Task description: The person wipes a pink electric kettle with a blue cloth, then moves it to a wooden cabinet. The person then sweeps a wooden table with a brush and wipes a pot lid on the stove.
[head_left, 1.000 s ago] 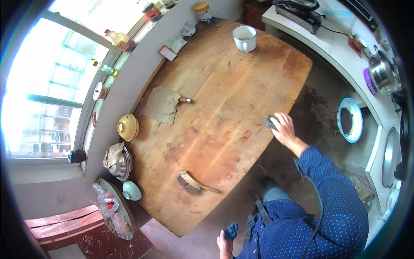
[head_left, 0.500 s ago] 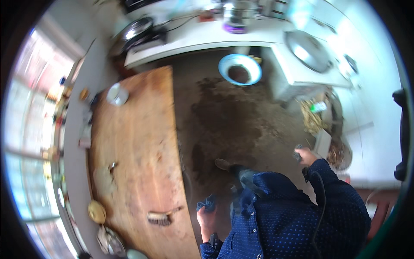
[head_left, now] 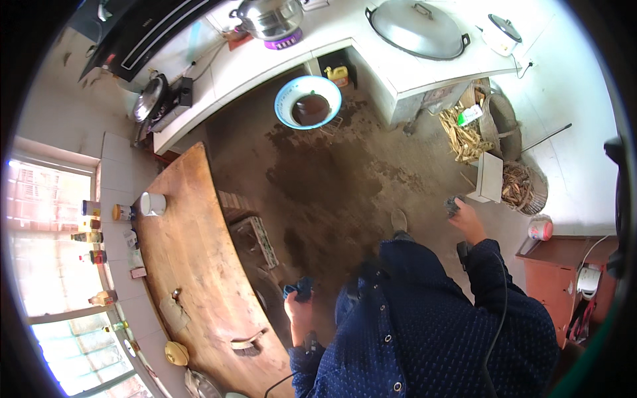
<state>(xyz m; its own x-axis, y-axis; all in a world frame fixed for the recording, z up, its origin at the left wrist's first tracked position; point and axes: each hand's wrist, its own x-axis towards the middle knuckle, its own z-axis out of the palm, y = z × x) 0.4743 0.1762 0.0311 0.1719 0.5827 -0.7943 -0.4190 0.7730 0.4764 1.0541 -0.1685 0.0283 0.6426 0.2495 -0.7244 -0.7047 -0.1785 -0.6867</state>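
Note:
My left hand (head_left: pixel 300 313) is closed around a bunched dark blue cloth (head_left: pixel 300 288), beside the right-hand edge of the wooden table (head_left: pixel 199 245). Out to the right, my right hand (head_left: pixel 470 224) grips a dark grey clump (head_left: pixel 454 204) that looks like a scouring pad, held over the floor. A brush (head_left: pixel 247 345) lies on the near part of the table, and a white mug (head_left: pixel 152 203) stands toward its far end. Ahead on the floor sits a blue-rimmed white basin (head_left: pixel 286 99) with dark liquid in it.
Wet patches darken the floor (head_left: pixel 312 172). A white counter (head_left: pixel 405 73) carries a steel pot (head_left: pixel 272 20) and a large lidded wok (head_left: pixel 418 30). Baskets of kindling (head_left: pixel 524 189) and a white box (head_left: pixel 489 178) stand right; a reddish cabinet (head_left: pixel 547 278) is nearer.
My view has swung to the right and I have stepped forward, so more counter and the cabinet show. Both hands keep hold of the same things.

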